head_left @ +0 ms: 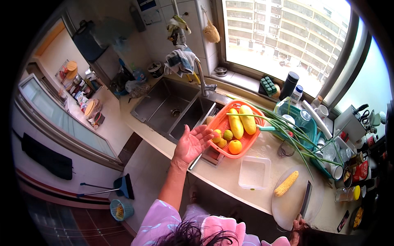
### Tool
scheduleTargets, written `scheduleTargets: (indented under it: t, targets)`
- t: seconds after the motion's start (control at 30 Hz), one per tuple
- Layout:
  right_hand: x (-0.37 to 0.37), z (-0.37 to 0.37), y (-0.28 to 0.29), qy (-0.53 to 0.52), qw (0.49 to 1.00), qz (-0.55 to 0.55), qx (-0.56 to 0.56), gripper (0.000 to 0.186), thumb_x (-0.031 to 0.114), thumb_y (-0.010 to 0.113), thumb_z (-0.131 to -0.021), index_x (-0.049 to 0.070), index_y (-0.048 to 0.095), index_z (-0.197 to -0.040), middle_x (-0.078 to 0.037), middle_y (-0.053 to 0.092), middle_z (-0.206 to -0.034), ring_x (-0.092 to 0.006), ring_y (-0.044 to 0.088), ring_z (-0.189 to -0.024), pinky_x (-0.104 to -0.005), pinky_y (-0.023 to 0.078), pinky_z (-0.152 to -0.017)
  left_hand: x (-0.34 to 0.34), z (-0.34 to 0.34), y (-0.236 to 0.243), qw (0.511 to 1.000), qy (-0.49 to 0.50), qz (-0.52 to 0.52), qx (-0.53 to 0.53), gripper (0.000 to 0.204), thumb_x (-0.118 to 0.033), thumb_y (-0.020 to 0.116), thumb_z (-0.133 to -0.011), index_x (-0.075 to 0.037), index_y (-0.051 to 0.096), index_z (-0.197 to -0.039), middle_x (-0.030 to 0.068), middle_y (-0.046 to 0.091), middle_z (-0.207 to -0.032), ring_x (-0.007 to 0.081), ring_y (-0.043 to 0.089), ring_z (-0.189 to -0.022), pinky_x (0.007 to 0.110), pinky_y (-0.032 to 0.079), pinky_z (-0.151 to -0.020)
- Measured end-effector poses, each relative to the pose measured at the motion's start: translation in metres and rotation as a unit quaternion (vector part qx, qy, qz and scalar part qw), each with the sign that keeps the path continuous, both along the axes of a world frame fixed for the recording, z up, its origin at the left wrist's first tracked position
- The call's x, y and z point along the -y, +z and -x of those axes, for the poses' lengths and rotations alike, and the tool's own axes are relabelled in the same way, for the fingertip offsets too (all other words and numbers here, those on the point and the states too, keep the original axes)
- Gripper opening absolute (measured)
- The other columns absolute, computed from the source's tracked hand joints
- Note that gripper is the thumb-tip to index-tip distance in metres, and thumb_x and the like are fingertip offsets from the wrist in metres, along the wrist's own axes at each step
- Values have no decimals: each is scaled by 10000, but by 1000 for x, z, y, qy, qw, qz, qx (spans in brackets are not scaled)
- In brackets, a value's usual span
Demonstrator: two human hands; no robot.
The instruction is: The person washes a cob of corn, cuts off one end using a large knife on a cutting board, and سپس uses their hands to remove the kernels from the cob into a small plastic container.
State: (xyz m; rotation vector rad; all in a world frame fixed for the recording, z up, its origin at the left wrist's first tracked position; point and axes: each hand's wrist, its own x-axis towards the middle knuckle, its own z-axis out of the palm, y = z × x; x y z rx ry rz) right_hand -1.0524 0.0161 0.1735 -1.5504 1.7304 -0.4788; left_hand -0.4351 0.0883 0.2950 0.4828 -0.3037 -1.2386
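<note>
My left hand (pixel 193 143) is held palm up with its fingers stretched out, at the left rim of an orange plastic basket (pixel 255 141). In the basket lie two long yellow melons (pixel 236 124), several small yellow-green fruits (pixel 227 134) and an orange (pixel 235 146). The fingertips overlap one small fruit; whether they touch it I cannot tell. Low on the right, my right hand (pixel 298 227) grips the handle of a kitchen knife (pixel 305 199), partly hidden by hair. The blade rests on a round pale cutting board (pixel 283 209), beside a peeled corn cob (pixel 286 183).
A clear plastic box (pixel 254 172) sits near the counter's front edge. Long spring onions (pixel 283 127) stretch over the basket and a teal dish rack (pixel 310 137). To the left is a double steel sink (pixel 164 102) with a tap (pixel 201 78). Jars and bottles (pixel 347 193) crowd the right.
</note>
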Motion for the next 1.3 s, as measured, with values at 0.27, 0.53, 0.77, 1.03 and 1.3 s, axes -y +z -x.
scheduleTargets:
  t: [0.27,0.53,0.77,1.03,1.3]
  targets:
    - [-74,-188,132,115,975,-174,-79,362,283,514,-956,55,520,-1236,-133,611,-1055,-236,581,-977,-348,465,-834,-69,-156,-2,995,1,83,-46,686,-582,353,-937,-8,464,-1296,215,528,-1263,325,524,-1150,434,447,-943]
    - [-88,-449,137,152,964,2,219,200,26,673,-667,-32,633,-855,9,552,-709,-70,490,-642,-219,404,-611,-72,-306,-47,986,-2,93,136,666,-552,415,-923,-100,336,-1406,170,463,-1375,311,436,-1273,498,371,-1007]
    - [-66,-624,113,276,947,161,36,268,125,711,-647,-25,663,-863,-127,623,-679,-233,607,-628,-337,485,-637,-41,-360,-137,942,91,-205,251,996,-602,535,-849,-37,14,-1482,137,391,-1446,279,345,-1339,587,156,-1069]
    - [-35,-808,62,396,887,238,9,247,209,708,-714,0,652,-833,-204,652,-803,-366,644,-782,-426,509,-716,-8,-329,-166,980,-77,-175,-50,337,-354,509,-939,-44,613,-854,104,661,-836,210,643,-777,311,512,-664]
    - [182,-785,55,321,828,385,-252,547,173,549,-839,32,418,-1350,-108,293,-1495,-240,239,-1398,-554,174,-1104,67,-359,-105,931,-49,-303,-198,289,-289,433,-975,-14,519,-976,89,635,-849,244,655,-849,425,534,-773]
